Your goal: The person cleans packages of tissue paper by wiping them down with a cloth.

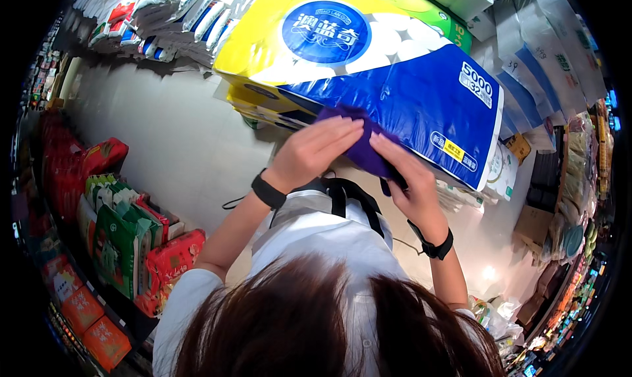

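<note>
A folded purple cloth (369,156) lies between my two hands, at the near edge of a large plastic-wrapped paper tissue pack (395,100). My left hand (316,147) has its fingers laid together over the cloth's left part; its thumb is hidden. From the right, my right hand (414,182) holds the cloth's other end, fingers on top and thumb below. The pack is blue, yellow and white and bears printed writing. More packs show beneath it. Whether the cloth touches the pack is hard to tell.
Stacked white tissue packs (538,56) rise on the right, with a cardboard box (533,224) on the floor nearby. White plastic packs (182,17) are piled at the far left. Red bags (175,253) and green bags (116,244) line the left side. Pale floor (163,115) lies between.
</note>
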A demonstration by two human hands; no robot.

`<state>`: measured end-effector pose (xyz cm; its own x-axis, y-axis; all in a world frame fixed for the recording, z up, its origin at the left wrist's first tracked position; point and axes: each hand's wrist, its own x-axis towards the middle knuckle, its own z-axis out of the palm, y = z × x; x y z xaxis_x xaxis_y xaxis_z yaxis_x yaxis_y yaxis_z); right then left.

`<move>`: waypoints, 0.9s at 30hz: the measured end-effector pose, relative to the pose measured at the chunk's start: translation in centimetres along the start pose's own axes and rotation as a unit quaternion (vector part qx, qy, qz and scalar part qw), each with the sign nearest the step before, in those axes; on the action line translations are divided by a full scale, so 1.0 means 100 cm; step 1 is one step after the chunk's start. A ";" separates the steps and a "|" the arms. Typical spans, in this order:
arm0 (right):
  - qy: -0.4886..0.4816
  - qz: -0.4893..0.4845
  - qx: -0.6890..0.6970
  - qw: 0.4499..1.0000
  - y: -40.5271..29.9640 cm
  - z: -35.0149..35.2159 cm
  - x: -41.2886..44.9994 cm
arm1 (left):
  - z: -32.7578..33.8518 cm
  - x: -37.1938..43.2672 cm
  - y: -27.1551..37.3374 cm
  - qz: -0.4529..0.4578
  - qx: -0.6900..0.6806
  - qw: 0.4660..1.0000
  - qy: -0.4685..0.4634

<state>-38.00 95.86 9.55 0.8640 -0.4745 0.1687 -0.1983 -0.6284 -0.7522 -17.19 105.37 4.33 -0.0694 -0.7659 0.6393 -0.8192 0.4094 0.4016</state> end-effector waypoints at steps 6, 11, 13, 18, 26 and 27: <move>0.030 -0.082 -0.076 0.993 0.015 0.024 0.060 | -0.029 0.016 -0.046 -0.030 0.090 0.995 -0.013; -0.010 -0.041 -0.146 0.988 0.029 0.078 0.090 | -0.037 -0.020 -0.093 -0.102 0.028 0.992 -0.064; -0.019 -0.032 -0.153 0.987 0.020 0.091 0.104 | -0.052 -0.028 -0.103 -0.100 0.032 0.992 -0.064; -0.039 -0.035 -0.203 0.978 -0.002 0.139 0.153 | -0.100 -0.049 -0.150 -0.146 0.009 0.985 -0.088; 0.002 -0.006 -0.222 0.975 -0.031 0.211 0.234 | -0.161 -0.068 -0.221 -0.232 -0.084 0.966 -0.076; 0.007 0.000 -0.221 0.975 -0.034 0.213 0.241 | -0.165 -0.069 -0.227 -0.256 -0.106 0.959 -0.068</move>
<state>-6.62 99.68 2.61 0.8585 -0.4805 0.1790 -0.3811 -0.8314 -0.4044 11.30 109.48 1.62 0.2249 -0.9449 0.2380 -0.6326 0.0442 0.7733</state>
